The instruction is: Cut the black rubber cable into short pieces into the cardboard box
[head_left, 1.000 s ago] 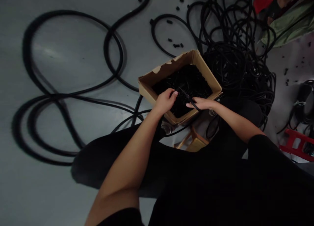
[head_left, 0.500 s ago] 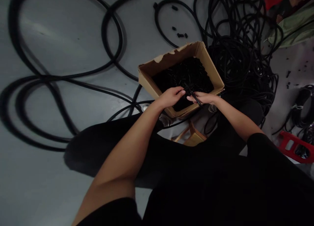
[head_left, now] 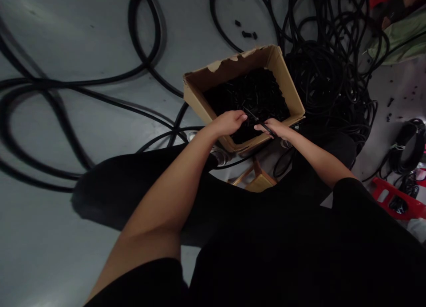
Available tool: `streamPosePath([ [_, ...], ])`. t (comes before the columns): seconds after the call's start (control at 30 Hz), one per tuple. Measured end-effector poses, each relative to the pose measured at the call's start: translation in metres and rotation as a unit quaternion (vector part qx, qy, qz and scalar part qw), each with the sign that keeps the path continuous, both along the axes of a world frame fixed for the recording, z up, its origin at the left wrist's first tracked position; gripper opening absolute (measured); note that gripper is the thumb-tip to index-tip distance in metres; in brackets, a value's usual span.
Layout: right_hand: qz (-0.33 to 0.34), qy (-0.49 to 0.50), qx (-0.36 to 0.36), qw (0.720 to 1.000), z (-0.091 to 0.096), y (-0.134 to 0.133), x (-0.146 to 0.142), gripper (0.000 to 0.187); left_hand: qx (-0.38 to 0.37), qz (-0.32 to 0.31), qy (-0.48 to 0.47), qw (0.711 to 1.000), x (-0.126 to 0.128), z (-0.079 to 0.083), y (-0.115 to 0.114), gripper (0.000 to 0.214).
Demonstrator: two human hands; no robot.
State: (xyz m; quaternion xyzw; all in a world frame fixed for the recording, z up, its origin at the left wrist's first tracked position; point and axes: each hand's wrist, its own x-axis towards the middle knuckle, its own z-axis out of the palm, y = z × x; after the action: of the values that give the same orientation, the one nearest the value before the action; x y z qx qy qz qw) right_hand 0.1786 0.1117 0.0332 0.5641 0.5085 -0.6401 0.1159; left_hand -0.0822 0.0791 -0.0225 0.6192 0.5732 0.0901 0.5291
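Left hand (head_left: 229,123): mine, palm down over the near edge of the box, its fingers (head_left: 242,117) loosely curled. They end just beside one end of the short black piece, and I cannot tell whether they have hold of it.

Right hand (head_left: 274,128): mine, reaching in from the other side, with the thumb and fingers (head_left: 266,128) closed firmly on the short black piece.

Short black piece (head_left: 261,122): a stiff length of black cord, lying slantwise between my two hands above the box.

Cardboard box (head_left: 233,65): open and brown, with a torn upper edge, right in front of me and just beyond my hands. I cannot tell what it rests on.

Inside the box: a dense pile of cut black pieces (head_left: 248,92) fills the bottom.

Floor (head_left: 49,253): smooth and grey, with long black cable (head_left: 83,81) lying across it in wide loops.

Beside the box: a tangled heap of thin black cable (head_left: 319,76) touches the far side of the box, and a few small black bits (head_left: 246,34) lie on the floor beyond it.

Under my arms: a wooden stool (head_left: 261,183) shows below the box, partly hidden by my black clothes (head_left: 266,253).

Far right: a red plastic crate (head_left: 392,196), a bound coil of black cable (head_left: 408,147) and a green cloth (head_left: 399,36).
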Motion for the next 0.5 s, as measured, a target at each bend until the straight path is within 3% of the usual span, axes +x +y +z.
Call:
streamPosePath([
  [0.1,0.004,-0.019,0.006,1.000,0.001,-0.001,-0.002,0.066,-0.010,-0.024,0.070,0.997,0.006,0.001,0.000,0.037],
  [0.27,0.020,-0.029,0.012,0.999,0.008,-0.001,-0.006,0.070,-0.061,-0.072,0.165,0.982,0.013,0.020,0.004,0.048],
  [0.4,0.045,-0.024,-0.013,0.999,0.013,0.002,-0.006,0.073,-0.081,-0.091,0.178,0.976,0.014,0.030,0.005,0.051],
  [0.5,0.029,-0.019,-0.030,0.999,0.013,0.003,-0.006,0.063,-0.079,-0.065,0.161,0.982,0.012,0.030,0.005,0.047],
])
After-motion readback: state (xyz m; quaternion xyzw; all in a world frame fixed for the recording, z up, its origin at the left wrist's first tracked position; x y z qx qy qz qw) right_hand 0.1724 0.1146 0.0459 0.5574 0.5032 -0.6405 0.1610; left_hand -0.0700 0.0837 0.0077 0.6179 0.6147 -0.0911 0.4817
